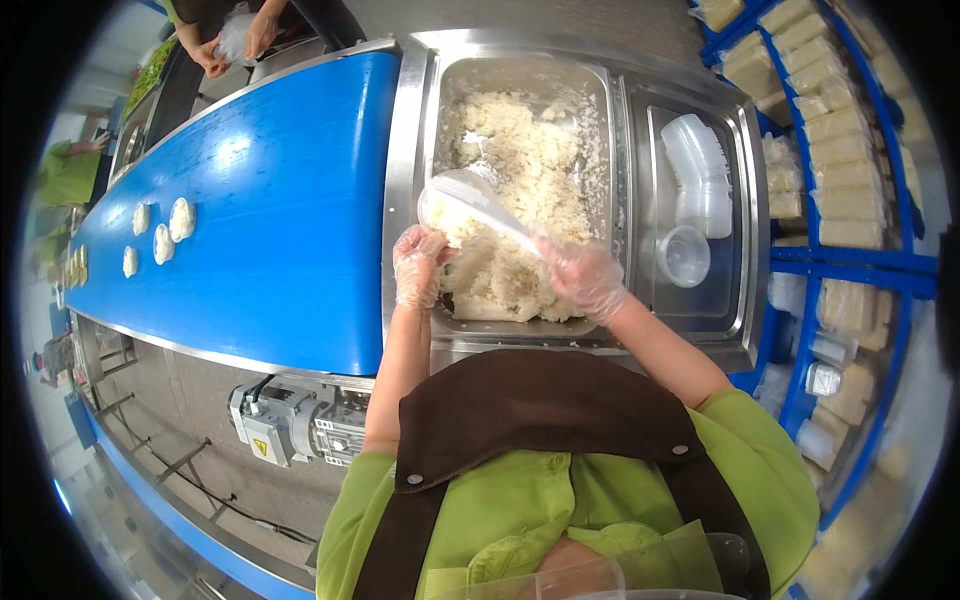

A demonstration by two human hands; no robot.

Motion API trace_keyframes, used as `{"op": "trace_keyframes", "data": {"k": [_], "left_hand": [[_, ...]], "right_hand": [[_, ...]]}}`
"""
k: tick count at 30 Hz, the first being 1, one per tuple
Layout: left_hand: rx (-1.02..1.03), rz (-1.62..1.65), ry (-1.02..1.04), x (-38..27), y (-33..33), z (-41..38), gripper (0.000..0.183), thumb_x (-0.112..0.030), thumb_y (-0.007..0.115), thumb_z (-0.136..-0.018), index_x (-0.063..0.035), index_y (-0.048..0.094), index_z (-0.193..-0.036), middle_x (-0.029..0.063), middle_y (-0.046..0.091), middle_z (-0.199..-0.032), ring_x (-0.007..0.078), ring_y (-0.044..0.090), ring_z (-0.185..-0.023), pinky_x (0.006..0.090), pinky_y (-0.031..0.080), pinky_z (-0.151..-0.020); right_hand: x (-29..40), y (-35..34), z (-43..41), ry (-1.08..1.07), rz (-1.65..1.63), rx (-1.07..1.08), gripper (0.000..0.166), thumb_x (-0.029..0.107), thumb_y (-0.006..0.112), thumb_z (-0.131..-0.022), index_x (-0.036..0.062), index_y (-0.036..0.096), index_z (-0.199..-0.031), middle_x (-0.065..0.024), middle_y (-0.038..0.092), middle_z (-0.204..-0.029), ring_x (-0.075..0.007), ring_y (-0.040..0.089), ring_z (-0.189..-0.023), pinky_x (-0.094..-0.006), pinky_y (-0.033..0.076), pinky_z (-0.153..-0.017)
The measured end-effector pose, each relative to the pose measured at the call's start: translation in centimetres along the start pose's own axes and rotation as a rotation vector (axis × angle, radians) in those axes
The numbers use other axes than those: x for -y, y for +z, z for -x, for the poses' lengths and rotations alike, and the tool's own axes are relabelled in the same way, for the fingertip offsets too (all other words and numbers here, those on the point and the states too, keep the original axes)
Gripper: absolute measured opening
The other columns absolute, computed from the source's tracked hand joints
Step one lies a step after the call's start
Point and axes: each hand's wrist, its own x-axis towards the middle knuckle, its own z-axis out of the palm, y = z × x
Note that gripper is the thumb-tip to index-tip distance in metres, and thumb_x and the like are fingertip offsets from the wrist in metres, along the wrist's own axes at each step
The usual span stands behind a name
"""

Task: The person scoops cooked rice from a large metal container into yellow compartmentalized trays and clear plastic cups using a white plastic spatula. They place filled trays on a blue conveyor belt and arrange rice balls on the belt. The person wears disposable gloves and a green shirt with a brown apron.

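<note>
A deep steel pan [525, 73] of cooked white rice [517, 285] stands before me. My left hand [420, 266], in a clear plastic glove, is at the pan's left edge, its fingers pinched on the near side of a clear plastic tub [429, 196]. My right hand [583, 276], also gloved and blurred by motion, grips the handle of a white plastic spoon [506, 223]. The spoon slants up and left across the rice, its head overlapping the tub. Where tub and spoon head meet is hard to make out.
Left of the pan runs a blue conveyor belt [285, 195] carrying several filled tubs [181, 220]. Nested clear tubs [699, 176] and a single tub [684, 256] lie in a steel tray [652, 300] at right. Blue shelving [825, 259] holds wrapped packs. Across the belt, a co-worker's hands [244, 37] hold clear plastic.
</note>
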Motion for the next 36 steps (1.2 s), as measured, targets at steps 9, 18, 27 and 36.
{"op": "trace_keyframes", "data": {"k": [9,18,27,36], "left_hand": [[-0.220,0.565,0.227,-0.8,-9.1,-5.3,0.006,0.004,0.055,-0.074,0.0024,0.054,-0.079,0.0119,0.055,-0.084,0.0242,0.057,-0.071,0.0373,0.054,-0.070],[-0.017,0.185,0.031,-0.9,3.1,-5.1,0.029,-0.010,0.058,-0.086,0.0053,0.051,-0.109,0.0175,0.060,-0.091,0.0204,0.062,-0.071,0.0274,0.054,-0.063],[0.816,-1.261,0.535,7.3,29.1,3.6,0.019,-0.024,0.060,-0.075,-0.0060,0.063,-0.082,0.0181,0.062,-0.088,0.0351,0.060,-0.083,0.0422,0.048,-0.077],[0.721,-1.093,0.621,10.9,26.0,3.6,0.022,-0.013,0.058,-0.068,-0.0027,0.059,-0.087,0.0201,0.061,-0.083,0.0347,0.059,-0.083,0.0434,0.047,-0.074]], "right_hand": [[0.1,-1.2,0.0,0.538,-0.450,0.041,0.041,0.012,0.054,-0.081,0.0046,0.053,-0.121,-0.0219,0.062,-0.082,-0.0189,0.062,-0.065,-0.0294,0.047,-0.061],[-0.1,-0.4,6.8,0.972,-1.135,0.238,0.038,0.014,0.050,-0.083,0.0046,0.051,-0.119,-0.0037,0.054,-0.062,-0.0107,0.051,-0.046,-0.0264,0.045,-0.044],[-1.2,-0.5,10.8,1.048,-1.274,0.207,0.047,0.009,0.049,-0.083,0.0040,0.043,-0.129,-0.0077,0.053,-0.064,-0.0133,0.052,-0.046,-0.0280,0.045,-0.045],[-2.3,-0.5,13.2,1.003,-1.243,0.163,0.034,0.007,0.052,-0.080,0.0014,0.047,-0.113,-0.0036,0.054,-0.063,-0.0117,0.051,-0.045,-0.0247,0.043,-0.041]]}}
